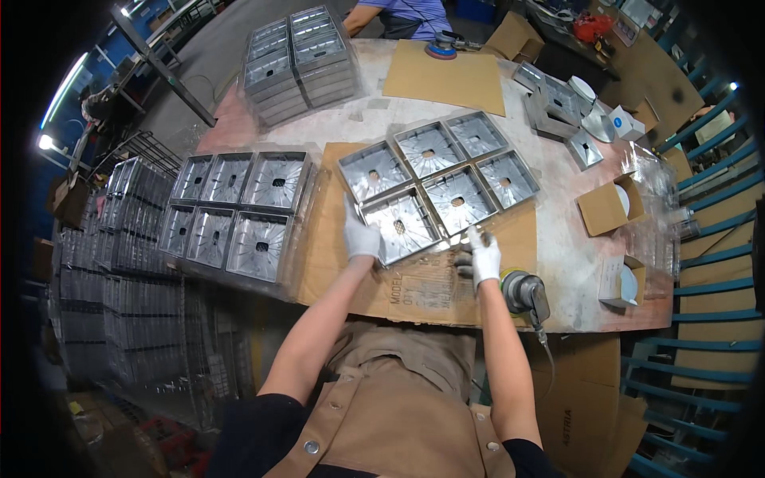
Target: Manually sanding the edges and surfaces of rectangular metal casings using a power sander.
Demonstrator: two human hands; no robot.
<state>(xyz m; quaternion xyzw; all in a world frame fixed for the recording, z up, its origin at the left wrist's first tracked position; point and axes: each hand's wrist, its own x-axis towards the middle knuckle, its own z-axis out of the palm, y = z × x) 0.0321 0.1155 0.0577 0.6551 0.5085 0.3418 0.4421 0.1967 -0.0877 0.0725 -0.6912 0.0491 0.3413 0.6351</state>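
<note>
One six-cell metal tray (437, 182), head view: lying askew on a brown cardboard sheet (323, 271), approx. mid-table (567, 219), toward the near edge; whether any side is lifting off, can't tell.

L hand (362, 239), white glove: grasping the tray at its near-left corner, fingers running along the left side.

R hand (484, 259), white glove, darkened fingertips: sitting at the tray's near side, reaching the rim; whether it's gripping or just touching, can't tell.

Step in hand (judged): positioning or turning the tray w/ both hands. Next move probably calling for an even hold on both sides, w/ room left around the near sander (524, 293), which is resting just beside R hand at the table's near edge.

Similar trays, 2 stacks: left stack (235, 211) standing along the left edge; far stack (296, 65) occupying the far-left corner.

Far sander (441, 50), qty 1: lying on a flat cardboard pc. (426, 84), far edge.

Open cartons, 2, right edge: upper carton (596, 213), lower carton (612, 280).

Misc. metal parts (558, 102): sitting nr. far-right corner.
</note>
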